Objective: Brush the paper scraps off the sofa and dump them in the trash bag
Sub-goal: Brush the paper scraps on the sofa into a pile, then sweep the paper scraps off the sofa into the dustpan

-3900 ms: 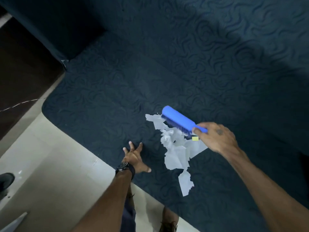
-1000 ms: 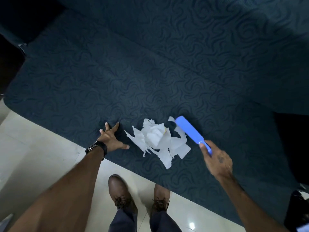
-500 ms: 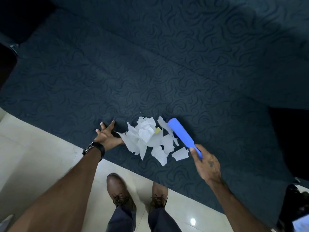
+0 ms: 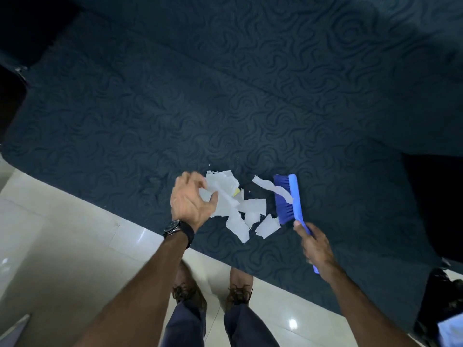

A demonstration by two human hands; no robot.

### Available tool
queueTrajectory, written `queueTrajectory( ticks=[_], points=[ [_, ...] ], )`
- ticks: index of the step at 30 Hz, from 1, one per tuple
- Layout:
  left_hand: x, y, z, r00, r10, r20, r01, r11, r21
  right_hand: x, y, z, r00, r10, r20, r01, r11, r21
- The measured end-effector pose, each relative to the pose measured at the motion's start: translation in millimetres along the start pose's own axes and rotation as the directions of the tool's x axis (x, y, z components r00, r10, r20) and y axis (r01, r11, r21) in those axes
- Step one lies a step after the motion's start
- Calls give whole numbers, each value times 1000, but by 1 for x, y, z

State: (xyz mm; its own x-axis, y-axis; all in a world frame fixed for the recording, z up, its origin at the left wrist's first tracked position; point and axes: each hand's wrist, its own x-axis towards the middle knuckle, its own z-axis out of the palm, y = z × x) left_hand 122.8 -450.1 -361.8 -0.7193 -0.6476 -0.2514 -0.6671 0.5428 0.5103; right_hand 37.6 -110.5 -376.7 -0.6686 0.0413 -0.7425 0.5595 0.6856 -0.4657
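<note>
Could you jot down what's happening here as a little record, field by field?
Place: dark blue sofa seat, pale tiled floor in front
Left hand: fingers curled onto the left side of the paper scraps, gathering them
Right hand: grips the handle of the blue brush
Brush: bristles face the pile, one paper strip lying across them
Scraps: torn white pieces bunched near the seat's front edge, with one small yellow bit
Left wrist: dark watch
Trash bag: not clearly visible
</note>
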Motion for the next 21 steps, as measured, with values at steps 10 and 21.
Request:
queueTrajectory(
  ticks=[10,21],
  points=[
    [-30,10,-29,982,-180,58,187,970,-158,8,27,-14,995,98,14,-81,896,-437],
    [-109,62,-86,989,-78,128,106,968,-227,-69,-10,-83,998,-7,55,24,946,-323]
  ],
)
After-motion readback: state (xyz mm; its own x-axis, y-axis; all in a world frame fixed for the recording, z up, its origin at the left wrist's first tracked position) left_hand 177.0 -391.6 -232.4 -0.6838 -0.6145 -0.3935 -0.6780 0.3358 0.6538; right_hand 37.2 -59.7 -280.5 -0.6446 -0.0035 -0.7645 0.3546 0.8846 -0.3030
